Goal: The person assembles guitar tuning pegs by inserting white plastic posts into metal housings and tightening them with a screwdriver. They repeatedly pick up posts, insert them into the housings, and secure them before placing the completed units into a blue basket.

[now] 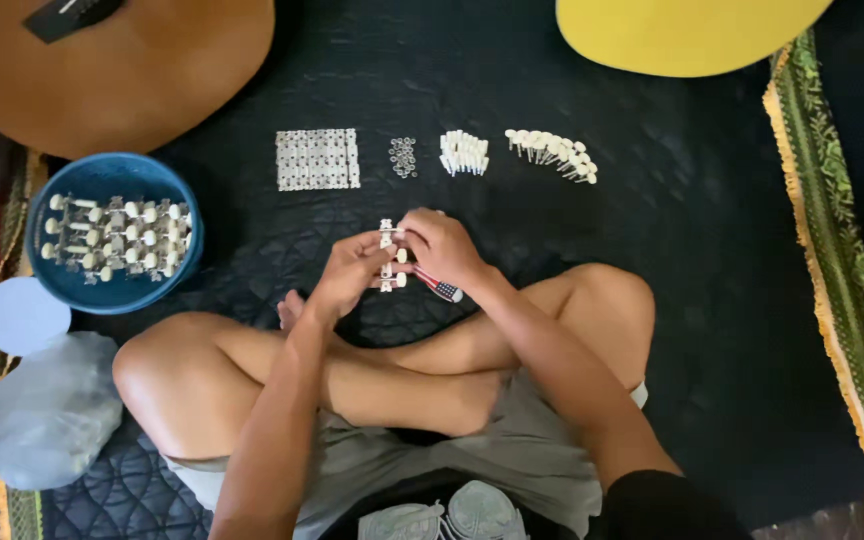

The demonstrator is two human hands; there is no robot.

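Person: bare forearms, bare legs, bare feet. Grey shorts (512, 440). Black short sleeve (652, 500) on right arm. No rings or watch visible.

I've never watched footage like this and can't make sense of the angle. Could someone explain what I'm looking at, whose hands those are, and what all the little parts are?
There is one picture, from a camera worn on a person's head, looking down at their own crossed legs and hands. They sit on a dark quilted mat.

The left hand and right hand meet around a small metal strip with cream knobs, which looks like a guitar tuner set. The right hand also holds a screwdriver with a striped handle.

Beyond the hands lie a row of parts: flat metal plates, a small heap of tiny rings, and two groups of cream-knobbed pegs. A blue bowl at the left holds more tuner strips. A guitar body lies at top left.
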